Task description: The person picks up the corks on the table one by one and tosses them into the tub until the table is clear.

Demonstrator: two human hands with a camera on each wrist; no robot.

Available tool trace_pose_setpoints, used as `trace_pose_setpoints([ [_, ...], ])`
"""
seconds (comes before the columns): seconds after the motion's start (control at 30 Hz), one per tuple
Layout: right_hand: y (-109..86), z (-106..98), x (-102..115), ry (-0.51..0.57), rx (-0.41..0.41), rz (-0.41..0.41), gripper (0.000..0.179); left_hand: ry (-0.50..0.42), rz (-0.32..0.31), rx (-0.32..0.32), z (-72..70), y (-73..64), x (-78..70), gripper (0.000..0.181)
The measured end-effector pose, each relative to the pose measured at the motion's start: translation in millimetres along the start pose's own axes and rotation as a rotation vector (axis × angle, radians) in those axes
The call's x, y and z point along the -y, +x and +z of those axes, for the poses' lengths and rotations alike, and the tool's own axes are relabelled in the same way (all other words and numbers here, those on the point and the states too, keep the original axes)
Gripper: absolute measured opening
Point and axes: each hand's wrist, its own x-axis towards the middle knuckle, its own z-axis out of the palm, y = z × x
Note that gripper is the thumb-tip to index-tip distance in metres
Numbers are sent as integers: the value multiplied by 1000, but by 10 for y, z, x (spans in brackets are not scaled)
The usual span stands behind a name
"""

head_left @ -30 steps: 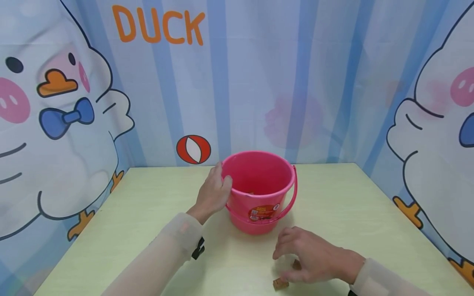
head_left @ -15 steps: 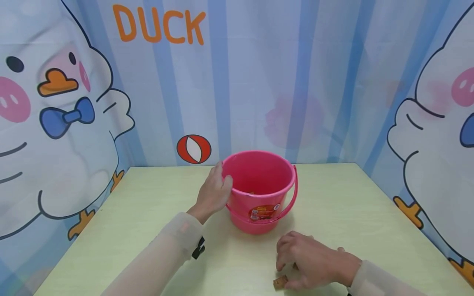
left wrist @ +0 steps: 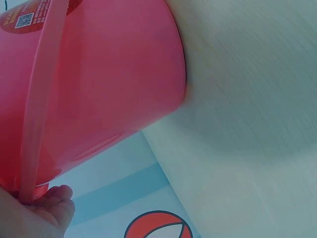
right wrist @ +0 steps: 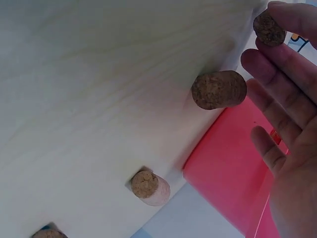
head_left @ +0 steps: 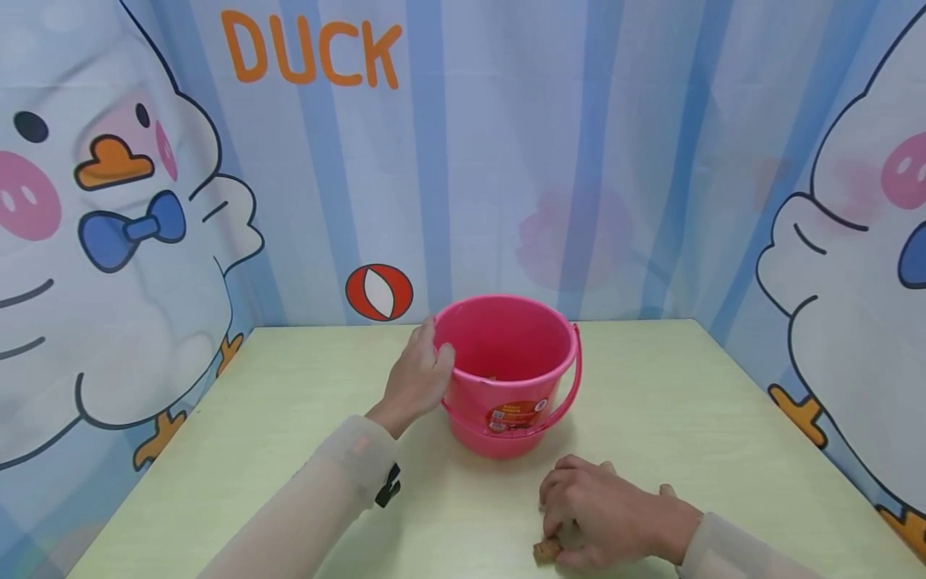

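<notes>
A pink bucket (head_left: 481, 402) stands upright on the table, and my left hand (head_left: 419, 374) grips its left rim. In the left wrist view, curled fingertips (left wrist: 59, 198) show at the rim beside the bucket's handle (left wrist: 42, 99). My right hand (head_left: 604, 511) is low over the table in front of the bucket. Between its thumb and index finger it pinches a brown cork (right wrist: 270, 29). A second cork (right wrist: 219, 89) lies close to the other fingers, and a third cork (right wrist: 150, 187) lies farther off, beneath the hand's little-finger side.
Another cork (right wrist: 48, 232) is cut off by the bottom edge of the right wrist view. A small brown bit (head_left: 492, 378) shows inside the bucket. Behind the pale table (head_left: 311, 354) hangs a blue striped curtain (head_left: 470, 161) printed with ducks.
My right hand has shifted slightly toward the table's near edge, and its fingers have closed on the cork. Corks behind that hand have come into view. My left hand and the bucket have stayed put.
</notes>
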Motion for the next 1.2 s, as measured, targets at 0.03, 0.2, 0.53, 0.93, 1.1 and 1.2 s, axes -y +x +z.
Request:
trace_pose_setpoints([
  [0.03,4,-4,-1,-2,-1,2,6,0,-1,0,1,0,-1,71],
  [0.2,24,-40,-11,-25,-32,9,10,1,-7,3,3,1,0,72],
  [0.53,9,-166,2,-72,-144,42,12,8,-4,3,-3,-1,-5,71],
  [0.93,13,-293,10,-111,-262,37,13,22,0,2,1,14,0,72],
  [1.1,11,-314,3,-136,-312,42,15,29,6,7,-4,20,0,71],
  [1.2,8,-334,4,-156,-343,44,16,28,5,8,-2,20,1,71],
])
